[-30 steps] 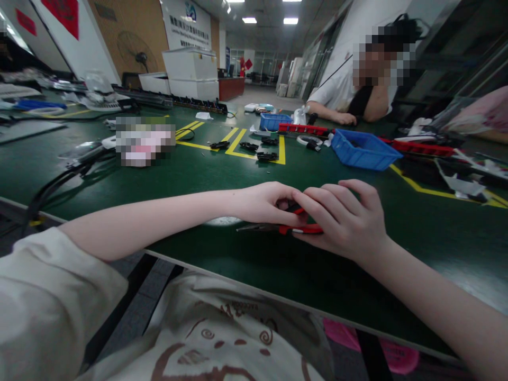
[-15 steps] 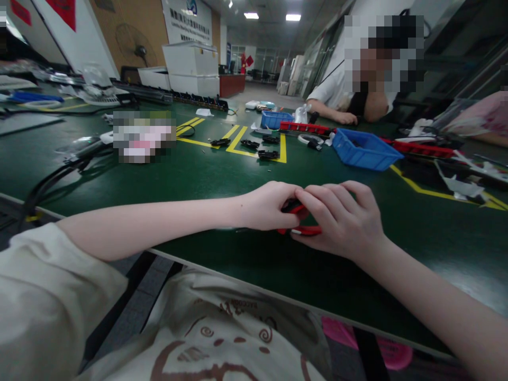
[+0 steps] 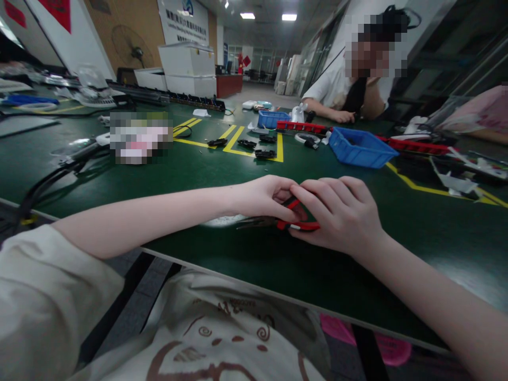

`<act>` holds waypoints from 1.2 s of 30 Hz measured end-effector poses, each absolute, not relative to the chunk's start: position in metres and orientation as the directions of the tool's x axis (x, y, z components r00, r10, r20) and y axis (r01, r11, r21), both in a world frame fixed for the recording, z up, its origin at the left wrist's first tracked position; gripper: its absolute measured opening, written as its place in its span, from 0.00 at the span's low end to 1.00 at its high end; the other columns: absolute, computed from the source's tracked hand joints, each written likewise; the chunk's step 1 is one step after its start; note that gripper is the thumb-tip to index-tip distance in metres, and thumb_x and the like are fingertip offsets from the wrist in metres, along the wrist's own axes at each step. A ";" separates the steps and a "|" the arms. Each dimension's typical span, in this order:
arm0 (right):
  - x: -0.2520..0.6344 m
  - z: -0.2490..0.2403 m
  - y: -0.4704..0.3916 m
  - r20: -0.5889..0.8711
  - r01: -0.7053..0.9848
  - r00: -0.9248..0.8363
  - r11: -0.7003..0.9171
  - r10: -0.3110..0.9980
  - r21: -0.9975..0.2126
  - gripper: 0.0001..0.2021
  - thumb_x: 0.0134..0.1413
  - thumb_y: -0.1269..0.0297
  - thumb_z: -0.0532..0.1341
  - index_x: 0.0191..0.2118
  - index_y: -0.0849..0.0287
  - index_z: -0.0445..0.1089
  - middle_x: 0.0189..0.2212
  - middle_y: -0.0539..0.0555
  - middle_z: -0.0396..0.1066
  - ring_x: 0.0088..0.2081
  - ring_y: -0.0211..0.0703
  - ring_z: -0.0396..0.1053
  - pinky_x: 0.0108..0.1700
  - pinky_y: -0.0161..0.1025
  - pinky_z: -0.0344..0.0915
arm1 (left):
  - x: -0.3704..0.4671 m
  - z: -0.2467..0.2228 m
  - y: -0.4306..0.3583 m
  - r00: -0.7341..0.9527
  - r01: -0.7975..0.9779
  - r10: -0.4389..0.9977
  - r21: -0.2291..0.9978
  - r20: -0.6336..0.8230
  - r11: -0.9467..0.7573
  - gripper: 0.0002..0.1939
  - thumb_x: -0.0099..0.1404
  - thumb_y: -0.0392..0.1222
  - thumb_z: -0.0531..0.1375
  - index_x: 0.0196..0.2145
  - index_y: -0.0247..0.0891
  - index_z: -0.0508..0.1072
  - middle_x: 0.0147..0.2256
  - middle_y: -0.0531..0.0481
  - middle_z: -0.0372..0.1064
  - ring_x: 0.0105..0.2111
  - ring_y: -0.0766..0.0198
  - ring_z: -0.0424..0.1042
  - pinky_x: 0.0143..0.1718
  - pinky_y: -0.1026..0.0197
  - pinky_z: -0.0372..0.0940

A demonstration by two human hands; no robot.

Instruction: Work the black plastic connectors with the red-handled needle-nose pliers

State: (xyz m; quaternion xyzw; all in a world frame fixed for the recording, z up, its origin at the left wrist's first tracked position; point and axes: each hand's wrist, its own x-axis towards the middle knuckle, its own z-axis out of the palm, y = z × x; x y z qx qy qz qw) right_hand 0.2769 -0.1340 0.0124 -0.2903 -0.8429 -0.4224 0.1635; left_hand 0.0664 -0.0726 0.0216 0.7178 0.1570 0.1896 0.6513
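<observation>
Red-handled pliers (image 3: 304, 226) are between my two hands, just above the green table, with their long dark jaws pointing left under my left wrist. The handles stand apart. My right hand (image 3: 339, 214) is closed on them from the right, its thumb along the lower handle and its fingers arched over the top. My left hand (image 3: 273, 198) is curled at the upper handle, thumb inside and fingertips meeting those of my right hand. My fingers partly hide the upper handle. Whether anything small is pinched there I cannot make out.
Several black plastic parts (image 3: 265, 154) lie beyond my hands near yellow tape lines. A blue bin (image 3: 361, 148) and red strips (image 3: 418, 146) are at the right. Black cables (image 3: 43, 182) cross the left side. Another person (image 3: 333, 100) sits across the table (image 3: 222, 264).
My left hand has shifted slightly up and tilted, uncovering the pliers' jaws and more of the red handles. The handles now show wider apart. My right hand has barely moved.
</observation>
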 end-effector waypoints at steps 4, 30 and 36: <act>0.278 0.013 -0.134 0.521 0.621 -0.784 0.467 0.338 0.630 0.27 0.63 0.48 0.57 0.59 0.62 0.66 0.48 0.62 0.75 0.47 0.54 0.67 0.47 0.50 0.55 | 0.066 0.020 -0.072 0.886 -0.037 0.461 0.998 0.056 -0.051 0.21 0.52 0.32 0.71 0.42 0.34 0.70 0.39 0.49 0.76 0.42 0.61 0.77 0.50 0.51 0.69; 0.338 0.021 -0.109 0.577 0.847 -0.530 0.416 0.621 0.331 0.26 0.58 0.48 0.61 0.56 0.60 0.69 0.49 0.67 0.73 0.49 0.66 0.70 0.46 0.57 0.63 | 0.035 0.012 -0.012 0.858 0.292 0.486 0.619 0.167 -0.729 0.26 0.66 0.51 0.59 0.56 0.34 0.71 0.55 0.41 0.71 0.54 0.54 0.70 0.56 0.52 0.64; 0.349 0.014 -0.103 0.523 0.833 -0.554 0.436 0.648 0.342 0.22 0.59 0.45 0.59 0.50 0.58 0.72 0.40 0.64 0.76 0.37 0.58 0.73 0.36 0.53 0.65 | 0.039 0.001 -0.008 0.873 0.232 0.420 0.545 0.248 -0.806 0.24 0.62 0.53 0.64 0.51 0.34 0.75 0.49 0.41 0.73 0.47 0.55 0.72 0.51 0.52 0.65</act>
